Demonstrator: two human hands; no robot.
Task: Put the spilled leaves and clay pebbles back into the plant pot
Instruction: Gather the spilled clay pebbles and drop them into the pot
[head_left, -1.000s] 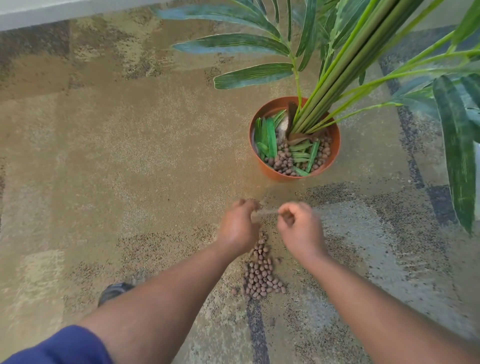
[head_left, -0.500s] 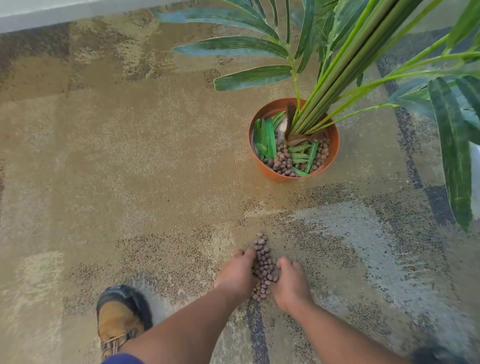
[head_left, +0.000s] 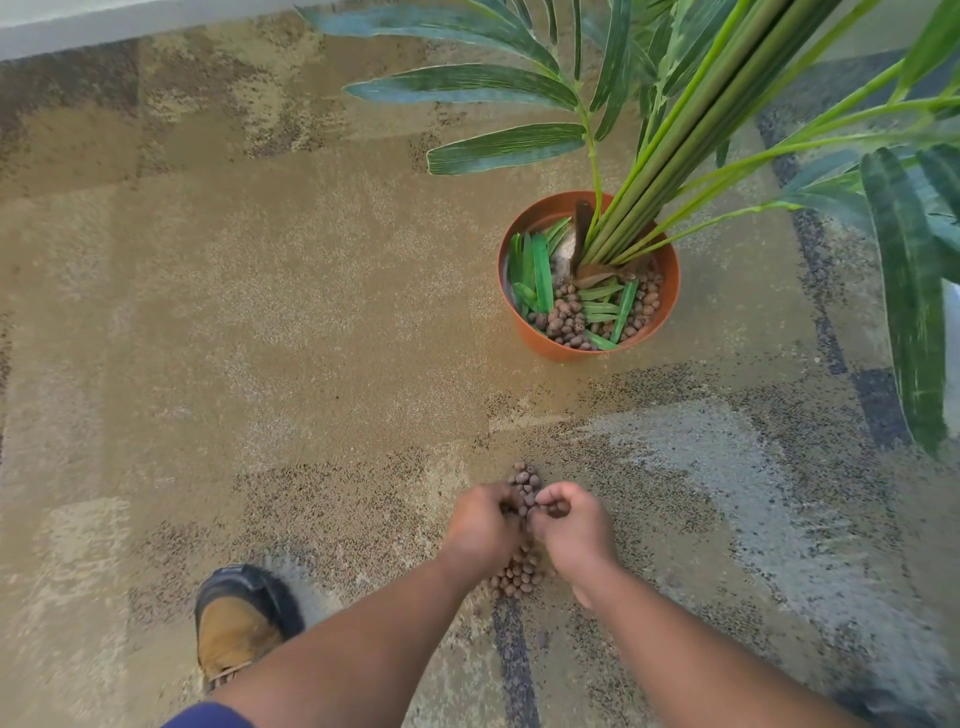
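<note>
Down on the carpet (head_left: 260, 312), both hands are right in the pile of clay pebbles (head_left: 519, 574). Left hand (head_left: 480, 525), fingers curled in, gripping pebbles at the heap's left side. Right hand (head_left: 574, 527), curled the same way, thumb and fingers closed round a few pebbles just beside it. The two hands sit knuckle to knuckle, nearly touching, with pebbles showing above and below them on the floor. Well apart, up and to the right, stands the orange plant pot (head_left: 670, 291), upright, holding more pebbles, several loose green leaves (head_left: 540, 270) lying flat on top, and a bundle of long green stems (head_left: 691, 135) rising out of it. Fronds spread wide over the carpet's upper right. At lower left, a tan and black shoe (head_left: 236, 623) is planted on the floor, and a blue sleeve (head_left: 208, 719) peeks in at the bottom edge.
</note>
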